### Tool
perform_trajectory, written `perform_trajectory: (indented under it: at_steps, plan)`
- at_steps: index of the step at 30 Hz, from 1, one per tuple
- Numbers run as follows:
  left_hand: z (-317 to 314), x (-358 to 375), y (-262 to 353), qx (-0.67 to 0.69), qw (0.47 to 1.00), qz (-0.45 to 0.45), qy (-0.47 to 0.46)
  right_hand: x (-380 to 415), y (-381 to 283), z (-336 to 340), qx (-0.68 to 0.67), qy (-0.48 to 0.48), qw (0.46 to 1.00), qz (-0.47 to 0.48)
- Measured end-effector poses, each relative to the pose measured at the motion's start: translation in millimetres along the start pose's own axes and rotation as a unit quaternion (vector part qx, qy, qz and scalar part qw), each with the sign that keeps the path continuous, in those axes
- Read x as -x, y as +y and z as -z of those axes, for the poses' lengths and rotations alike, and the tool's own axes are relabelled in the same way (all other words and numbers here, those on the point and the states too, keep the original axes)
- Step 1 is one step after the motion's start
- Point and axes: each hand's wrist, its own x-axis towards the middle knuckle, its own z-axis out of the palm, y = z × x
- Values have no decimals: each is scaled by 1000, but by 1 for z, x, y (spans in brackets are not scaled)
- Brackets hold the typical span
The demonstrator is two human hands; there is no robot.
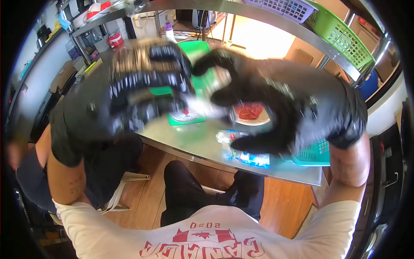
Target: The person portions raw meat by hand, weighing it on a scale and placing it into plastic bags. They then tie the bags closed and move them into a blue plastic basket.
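Observation:
Both my hands wear black gloves and are raised over the metal table (202, 144), smeared by motion. My left hand (142, 90) has its fingers curled in, with a blurred whitish, film-like thing (202, 108) at its fingertips; I cannot tell its kind. My right hand (284, 99) faces it, fingers curved and apart, thumb stretched low, its fingertips right beside the whitish thing. Behind the hands stands a green scale (186, 117) with a round dial. Red food (249, 111) lies on a round dish, partly hidden by my right hand.
A printed plastic packet (248, 155) lies near the table's front edge, left of a teal basket (317, 153). Overhead, a metal shelf (276, 21) carries a purple basket (282, 8) and a green basket (340, 36). Another person's dark-clothed body (32, 181) is at the left.

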Motion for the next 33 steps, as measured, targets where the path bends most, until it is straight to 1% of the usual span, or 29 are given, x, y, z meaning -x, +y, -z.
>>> perform_trajectory:
  at_steps: [1, 2, 3, 4, 5, 6, 7, 8, 9, 10, 11, 12, 13, 14, 15, 16, 17, 19, 20, 22, 23, 24, 25, 26, 28, 30, 31, 32, 33]
  plan:
    - [-5, 0, -14, -25, 1000, 15, 10, -8, 4, 10, 82, -36, 994, -58]
    - [-10, 1, -26, -49, 998, 29, 22, -12, 12, 17, 43, -26, 994, -99]
    - [-13, 1, -36, -45, 998, 26, 24, -16, 33, 16, 89, 47, 995, -25]
    - [-15, 1, -44, -20, 997, 68, 36, -20, 46, 13, 135, 120, 982, 49]
    - [-18, 0, -51, 5, 993, 109, 46, -18, 51, 13, -2, 154, 988, -29]
    - [-20, 1, -56, 8, 993, 106, 49, -18, 53, 15, -139, 185, 967, -106]
    - [-22, 3, -59, 14, 990, 131, 52, -12, 65, 19, -161, 212, 957, -113]
    - [-24, 4, -63, 21, 986, 157, 54, -8, 87, 21, -68, 249, 963, -71]
    - [-26, 6, -66, 62, 980, 186, 36, 2, 118, 19, -51, 228, 956, -175]
    - [-30, 6, -67, 67, 980, 185, 38, 17, 158, 12, -419, 166, 876, -169]
    - [-33, 6, -67, 64, 978, 194, 35, 29, 157, 5, -47, 61, 947, -313]
    - [-36, 6, -68, 58, 977, 202, 32, 37, 156, -5, 73, -36, 941, -328]
    - [-44, 14, -75, 19, 980, 195, 29, 53, 168, -21, 73, -81, 934, -340]
    - [-46, 13, -79, 20, 980, 193, 32, 58, 172, -35, 99, -154, 918, -352]
    - [-49, 12, -82, 120, 964, 235, 27, 62, 179, -48, 146, -215, 897, -357]
    - [-52, 11, -85, 219, 936, 274, 22, 66, 184, -55, 130, -231, 883, -387]
    - [-56, 15, -88, 222, 936, 273, 23, 70, 191, -62, 139, -239, 881, -383]
    - [-66, 24, -95, 160, 961, 224, 41, 73, 198, -72, 147, -245, 879, -381]
    - [-70, 26, -96, 159, 961, 223, 42, 72, 199, -77, 141, -226, 882, -390]
    - [-72, 28, -94, 175, 954, 231, 79, 76, 211, -89, 135, -207, 884, -398]
    - [-70, 26, -92, 174, 954, 231, 80, 82, 224, -99, 107, -175, 909, -363]
    - [-68, 22, -90, 204, 947, 236, 82, 82, 225, -101, 78, -143, 931, -327]
    - [-65, 19, -88, 232, 939, 241, 84, 83, 226, -99, 81, -144, 931, -327]
    - [-62, 18, -87, 230, 938, 243, 86, 85, 227, -98, 98, -142, 929, -327]
    - [-57, 16, -88, 160, 956, 245, 23, 87, 228, -92, 114, -141, 928, -325]
    - [-54, 17, -86, 171, 954, 245, 22, 85, 230, -75, 27, -65, 960, -271]
    - [-53, 17, -85, 182, 952, 244, 19, 82, 228, -67, -48, -76, 931, -354]
    - [-54, 19, -86, 181, 953, 243, 21, 80, 223, -60, -46, -76, 931, -354]
    - [-59, 24, -87, 190, 946, 258, 41, 73, 212, -49, -104, -83, 903, -408]
